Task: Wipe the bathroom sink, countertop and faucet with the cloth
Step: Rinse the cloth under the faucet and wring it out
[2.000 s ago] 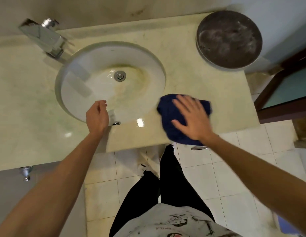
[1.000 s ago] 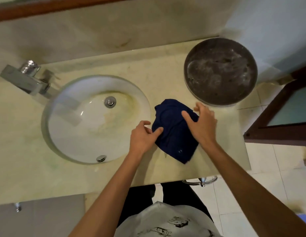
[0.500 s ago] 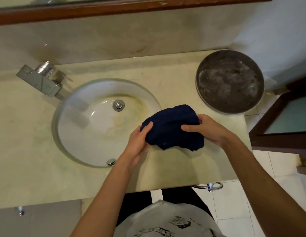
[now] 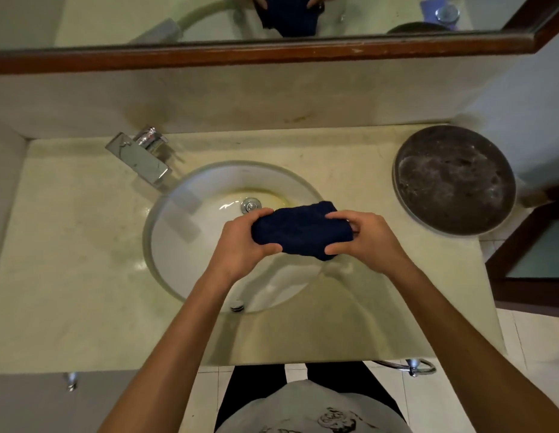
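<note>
A dark blue cloth (image 4: 300, 231), bunched into a short roll, hangs above the right side of the white oval sink (image 4: 190, 245). My left hand (image 4: 240, 245) grips its left end and my right hand (image 4: 362, 239) grips its right end. The sink has a metal drain (image 4: 250, 204) and yellowish stains around it. A square chrome faucet (image 4: 141, 157) stands at the sink's back left. The pale marble countertop (image 4: 69, 260) surrounds the sink.
A round dark metal basin (image 4: 453, 179) sits on the counter's back right corner. A wood-framed mirror (image 4: 272, 53) runs along the wall above. A dark door frame (image 4: 528, 245) stands to the right. A chrome towel ring (image 4: 415, 367) hangs under the front edge.
Both hands lifted the cloth off the countertop and bunched it into a roll, moving it left over the sink's right side. The view has tilted up, showing the mirror.
</note>
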